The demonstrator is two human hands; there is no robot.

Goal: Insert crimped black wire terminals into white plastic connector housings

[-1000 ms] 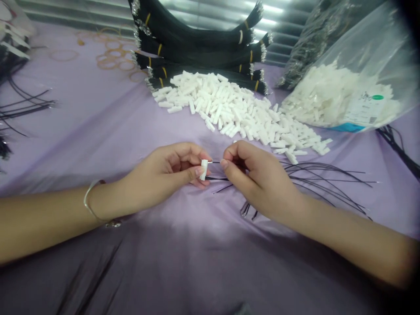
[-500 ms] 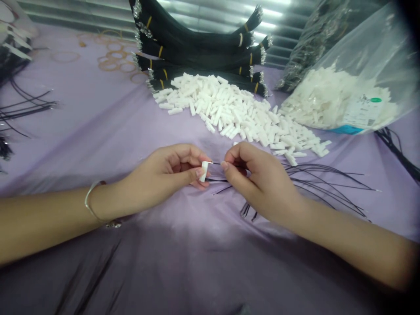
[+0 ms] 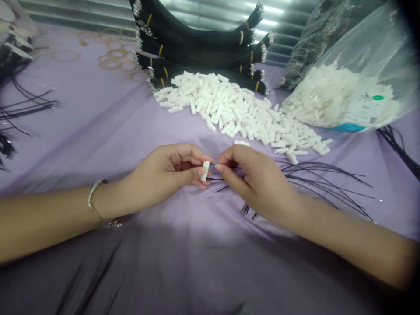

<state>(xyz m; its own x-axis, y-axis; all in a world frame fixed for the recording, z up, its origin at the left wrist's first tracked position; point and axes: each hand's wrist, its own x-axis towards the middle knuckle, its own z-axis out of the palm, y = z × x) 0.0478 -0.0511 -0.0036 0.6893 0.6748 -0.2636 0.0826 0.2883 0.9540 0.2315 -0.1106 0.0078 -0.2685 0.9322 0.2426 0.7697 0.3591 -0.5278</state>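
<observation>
Between the thumb and fingers of my left hand (image 3: 179, 168) is a small white connector housing (image 3: 205, 171), held upright. Black wires come out of its right side near the lower end. My right hand (image 3: 251, 173) pinches a thin black wire (image 3: 212, 164) close to the housing's upper end. Whether the wire's tip has entered the housing is hidden by my left fingertips. More loose black wires (image 3: 331, 183) fan out on the cloth behind my right hand, and a few wire ends with metal tips (image 3: 245, 210) lie under it.
A heap of white housings (image 3: 229, 107) lies beyond my hands, before banded bundles of black wire (image 3: 200, 50). At the right stands a clear bag of white housings (image 3: 341, 94). Rubber bands (image 3: 114, 59) lie at the back left on the purple cloth (image 3: 98, 105); more wires (image 3: 29, 105) are at left.
My right hand has moved slightly left, bringing its fingertips and the pinched wire closer to the housing. My left hand keeps its grip, almost unmoved.
</observation>
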